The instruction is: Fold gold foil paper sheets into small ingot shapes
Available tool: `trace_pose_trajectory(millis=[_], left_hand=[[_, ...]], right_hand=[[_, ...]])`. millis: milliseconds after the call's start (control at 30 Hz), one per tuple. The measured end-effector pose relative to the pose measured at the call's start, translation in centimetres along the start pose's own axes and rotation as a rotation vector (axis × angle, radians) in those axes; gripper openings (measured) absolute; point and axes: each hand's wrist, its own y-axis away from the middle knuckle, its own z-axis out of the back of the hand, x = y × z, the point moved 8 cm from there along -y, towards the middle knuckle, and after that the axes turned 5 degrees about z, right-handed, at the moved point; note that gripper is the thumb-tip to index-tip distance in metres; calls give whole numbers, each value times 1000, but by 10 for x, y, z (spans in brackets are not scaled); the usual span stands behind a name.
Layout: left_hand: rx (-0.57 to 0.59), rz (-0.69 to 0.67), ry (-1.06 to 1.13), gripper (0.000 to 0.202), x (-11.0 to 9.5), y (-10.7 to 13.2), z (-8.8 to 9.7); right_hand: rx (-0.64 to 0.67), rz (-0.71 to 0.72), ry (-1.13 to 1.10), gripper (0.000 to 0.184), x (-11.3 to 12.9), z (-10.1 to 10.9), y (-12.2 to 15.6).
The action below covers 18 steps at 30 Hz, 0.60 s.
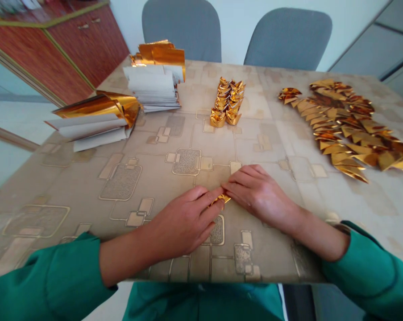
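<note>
Between my hands, on the patterned tabletop (154, 178), lies a small piece of folded gold foil paper (225, 199), mostly hidden under the fingers. My left hand (191, 218) presses it from the left with the fingers close together. My right hand (259, 194) pinches its right end, fingertips meeting those of the left. Beyond them stand two short rows of folded gold paper ingots (227, 100). To the right, folded gold paper pieces (342, 120) lie nested in long curving chains.
At the back left is a stack of gold-and-white paper sheets (152, 87). Nearer the left edge lies a bundle of folded sheets (94, 120). Two grey chairs (183, 29) stand behind the table, and a reddish wooden cabinet (87, 49) is at the left.
</note>
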Motion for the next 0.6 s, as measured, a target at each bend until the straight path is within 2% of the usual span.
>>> trace_pose_trajectory(millis=[367,600], left_hand=[[33,30,27,38,1,1,-2],[32,44,26,37,1,2,-3]], right_hand=[[-162,-137,-37,28,-7,3,14],[-195,-228,29,30,-16,3,12]])
